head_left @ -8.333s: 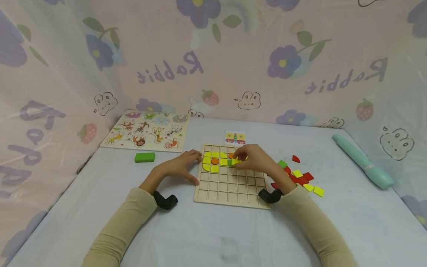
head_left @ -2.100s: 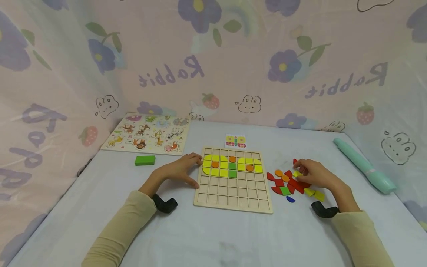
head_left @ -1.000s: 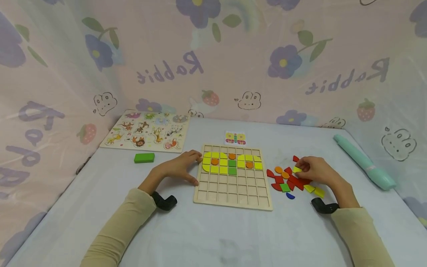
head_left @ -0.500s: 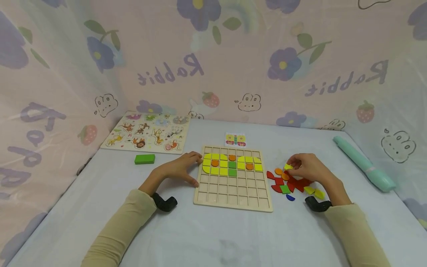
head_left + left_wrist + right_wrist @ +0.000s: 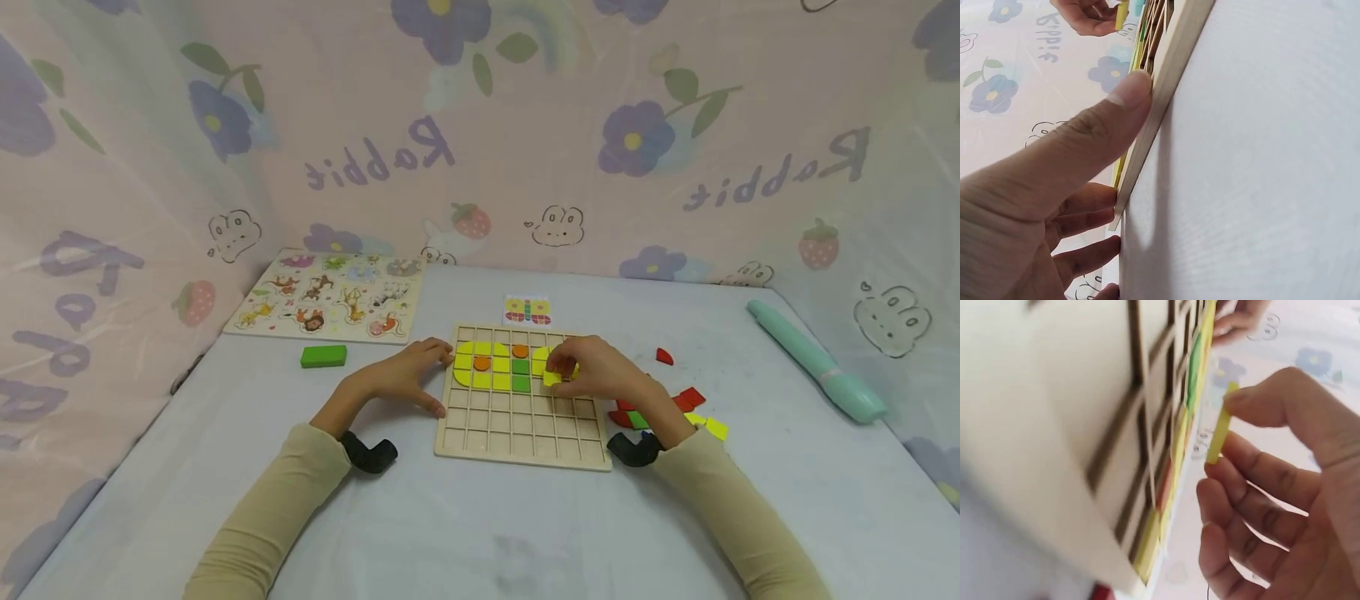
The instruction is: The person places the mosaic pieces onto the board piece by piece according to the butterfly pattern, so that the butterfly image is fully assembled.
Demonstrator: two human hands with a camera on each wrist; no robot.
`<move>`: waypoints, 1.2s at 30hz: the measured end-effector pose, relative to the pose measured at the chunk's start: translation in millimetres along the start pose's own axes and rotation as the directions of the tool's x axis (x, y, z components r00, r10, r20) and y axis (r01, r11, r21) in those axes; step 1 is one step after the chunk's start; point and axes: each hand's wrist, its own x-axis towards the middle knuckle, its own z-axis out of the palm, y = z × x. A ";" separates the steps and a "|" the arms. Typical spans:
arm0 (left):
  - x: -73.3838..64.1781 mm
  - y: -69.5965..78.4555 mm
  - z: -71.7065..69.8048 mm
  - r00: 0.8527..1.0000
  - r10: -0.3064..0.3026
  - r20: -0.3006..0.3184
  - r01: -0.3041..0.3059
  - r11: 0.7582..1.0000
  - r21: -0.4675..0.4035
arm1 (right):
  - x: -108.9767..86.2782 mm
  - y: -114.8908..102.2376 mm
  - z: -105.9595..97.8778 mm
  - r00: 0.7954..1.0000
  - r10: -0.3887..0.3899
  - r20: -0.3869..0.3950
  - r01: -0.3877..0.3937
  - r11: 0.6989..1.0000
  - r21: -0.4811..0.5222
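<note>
yellow tile (image 5: 1220, 428), pinched by your right hand (image 5: 600, 371), hangs just above the board (image 5: 517, 459), edge-on in the right wrist view and roughly parallel to it; behind your fingers, its long axis cannot be told. bare cells (image 5: 499, 418) run toward you to the near edge. your left hand (image 5: 401, 375) is spread along the left edge, thumb touching.

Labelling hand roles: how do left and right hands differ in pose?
The left hand touches the left edge of the grid board; the right hand is above its cells. The right hand pinches a yellow piece; the left hand holds no piece. Both wear beige sleeves.
</note>
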 end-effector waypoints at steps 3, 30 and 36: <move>-0.2 -1.4 0.3 1.000 -0.011 0.004 0.011 1.000 -0.005 | 6.1 -2.1 5.7 0.999 -0.042 0.030 0.043 0.999 -0.034; -2.9 -0.2 2.3 0.999 0.040 -0.009 -0.040 0.999 -0.015 | -23.2 18.4 -18.6 1.000 -0.026 0.005 0.026 0.999 0.034; -2.0 0.1 0.0 0.999 0.039 -0.017 -0.039 0.999 -0.002 | -62.9 43.1 -41.9 0.994 0.096 -0.046 -0.097 0.995 -0.016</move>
